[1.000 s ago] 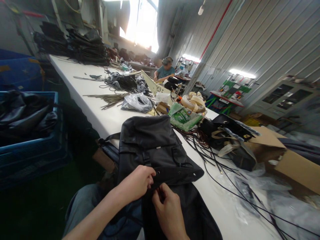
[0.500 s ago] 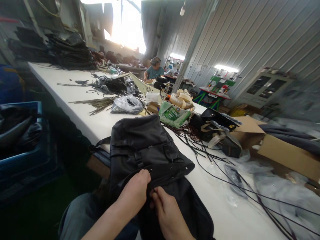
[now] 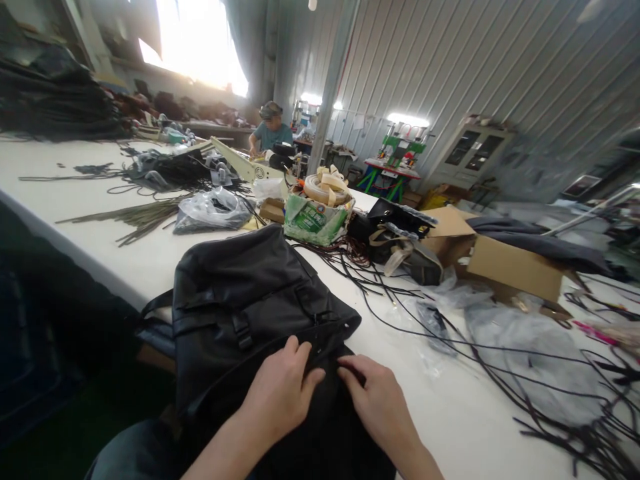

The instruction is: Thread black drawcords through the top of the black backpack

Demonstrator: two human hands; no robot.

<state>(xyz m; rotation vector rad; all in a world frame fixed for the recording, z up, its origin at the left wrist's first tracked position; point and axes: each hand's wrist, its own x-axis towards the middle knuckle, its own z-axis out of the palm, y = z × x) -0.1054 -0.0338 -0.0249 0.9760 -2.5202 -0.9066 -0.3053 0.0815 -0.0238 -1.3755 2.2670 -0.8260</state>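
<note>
One bare left hand [image 3: 280, 385] and one bare right hand [image 3: 379, 398], slightly apart, each pinch the edge of a soft black leather-like backpack [image 3: 250, 287] near its small round eyelets [image 3: 347, 326]. The backpack lies on a smooth white tabletop [image 3: 450, 407], close to a green-and-white plastic bag [image 3: 315, 221] topped with rolled cream strapping [image 3: 327, 190].

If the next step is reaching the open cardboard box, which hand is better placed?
Probably the right hand: it's nearer the cardboard box; the left hand would have to cross it. Both are at the black bag.
</note>
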